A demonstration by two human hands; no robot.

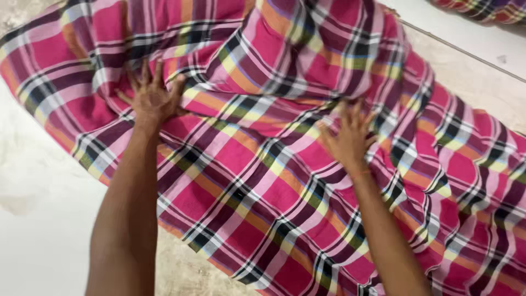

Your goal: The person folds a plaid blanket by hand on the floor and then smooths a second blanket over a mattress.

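Only the head view to go on here; looking straight down, there's a big pink plaid cloth (263,164) with dark, white and yellow-green stripes spread over a pale, whitish floor (38,219), running from the top left down to the bottom right; both hands are pressed flat on it, fingers splayed, gripping nothing; the left hand (152,97) sits up near the left part of the cloth, the right hand (349,137) is further right and a bit lower, so they're well apart; just above the hands the fabric is bunched and rumpled into a raised fold (323,49), while the stretch nearer the person lies much flatter; there's a thin orange band (361,174) on the right wrist; top right corner shows a bit more of the same sort of plaid fabric (482,10), can't tell if it's the same piece; my read is that this is the smoothing-out stage, palms pushing wrinkles away; the next move probably wants the hands sliding outward toward that rumpled ridge, with even pressure so the cloth doesn't drag along the floor.
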